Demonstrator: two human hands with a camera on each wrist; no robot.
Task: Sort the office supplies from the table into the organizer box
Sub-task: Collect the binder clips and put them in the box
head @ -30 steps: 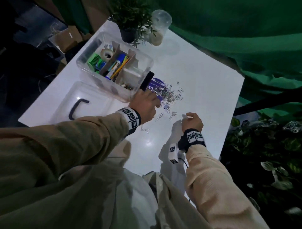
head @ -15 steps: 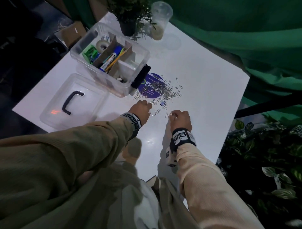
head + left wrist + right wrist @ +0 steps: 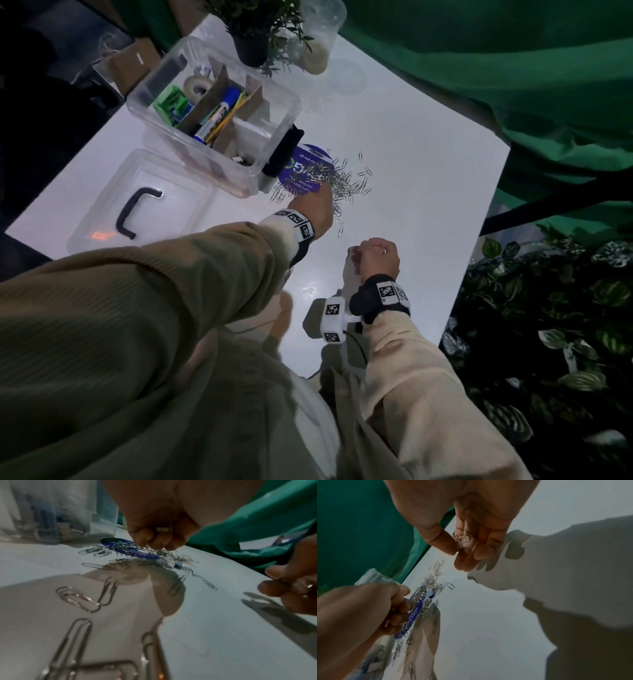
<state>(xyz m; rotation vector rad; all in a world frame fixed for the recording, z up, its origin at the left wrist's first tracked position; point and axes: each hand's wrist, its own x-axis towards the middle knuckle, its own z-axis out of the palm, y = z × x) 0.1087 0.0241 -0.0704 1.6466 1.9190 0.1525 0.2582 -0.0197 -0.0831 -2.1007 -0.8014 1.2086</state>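
A pile of silver paper clips (image 3: 346, 178) lies on the white table (image 3: 411, 137), partly over a round blue card (image 3: 301, 164). My left hand (image 3: 315, 205) reaches into the near side of the pile, and its curled fingers (image 3: 154, 539) grip a tangle of clips. My right hand (image 3: 376, 257) hovers nearer me, and its thumb and fingers pinch a few paper clips (image 3: 464, 538). The clear organizer box (image 3: 291, 99) stands just left of the pile. It has cardboard dividers and holds tape, markers and pencils.
The box's clear lid (image 3: 178, 192) with a black handle lies left of my left arm. A potted plant (image 3: 253, 31) and a clear cup (image 3: 318, 41) stand at the far edge. Loose clips (image 3: 77, 599) lie under my left wrist. Green cloth (image 3: 513, 68) and leaves border the right.
My left hand has moved forward from the loose clips onto the main pile. My right hand has drawn back from the pile toward me with clips in its fingers.
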